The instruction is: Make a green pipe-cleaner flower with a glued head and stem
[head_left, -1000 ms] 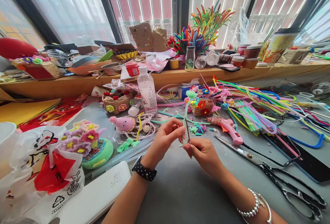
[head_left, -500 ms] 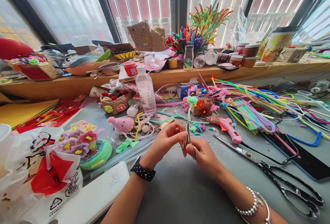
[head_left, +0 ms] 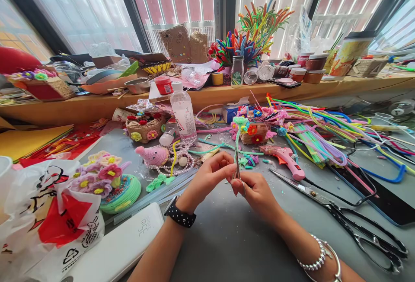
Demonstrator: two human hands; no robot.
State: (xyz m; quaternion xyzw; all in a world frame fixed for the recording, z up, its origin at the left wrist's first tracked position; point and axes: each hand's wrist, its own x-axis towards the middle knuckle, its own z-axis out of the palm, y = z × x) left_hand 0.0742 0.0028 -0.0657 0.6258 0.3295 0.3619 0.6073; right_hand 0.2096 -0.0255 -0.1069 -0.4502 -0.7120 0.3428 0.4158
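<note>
In the middle of the head view, my left hand (head_left: 218, 170) is closed on the light-green stem of a pipe-cleaner flower (head_left: 240, 122), which stands upright above my fingers. My right hand (head_left: 256, 189) grips a small pair of metal scissors (head_left: 238, 170) by the handles, its fingers folded round them. The blades point upward along the stem, close to my left fingertips. Whether they touch the stem is too small to tell. Just beyond my hands lie purple and green fuzzy pieces (head_left: 251, 161).
A pink glue gun (head_left: 285, 161) and large black-handled scissors (head_left: 324, 202) lie at the right, with a dark phone (head_left: 385, 204) beyond. A bundle of pipe cleaners (head_left: 314, 143) spreads behind. Leftward are a clear bottle (head_left: 183, 115), a white power bank (head_left: 129, 238) and a flower pot (head_left: 126, 193).
My right fingers and the scissor handles have closed together slightly, and the blades look more nearly in line. My left hand stays almost where it was on the stem.
</note>
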